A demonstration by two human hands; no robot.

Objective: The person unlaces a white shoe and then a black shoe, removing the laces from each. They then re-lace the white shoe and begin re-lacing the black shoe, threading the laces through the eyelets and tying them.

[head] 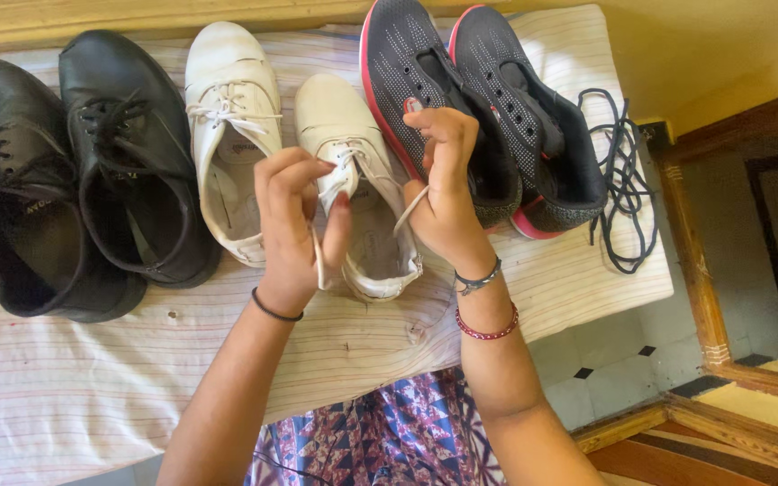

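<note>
Pinching a white lace end (318, 256), the left hand (292, 229) had its grip clenched: thumb and fingers were pressed together on the lace, which ran down across the palm side. The right hand (446, 193) likewise held its grip clenched on the other white lace end (410, 208), which emerged between the fingers and slanted down toward the shoe. Both hands hovered just above the right white shoe (357, 184), close to its eyelet area.

That shoe lay on a striped cloth (92, 387) covering the worktop, toe pointing away from the person, opening toward the person. Its upper was off-white and smooth, with the laces threaded through the upper eyelets and the tongue visible inside. The left white shoe (230, 126) lay just beside it, its laces tied in a loose bow.

Two black lace-up shoes (83, 171) stood at the left end of the cloth, touching each other. Two dark grey sports shoes with red soles (488, 108) lay at the right, without laces in the nearer eyelets. A loose dark lace (621, 180) lay coiled on the cloth just beside them.
</note>
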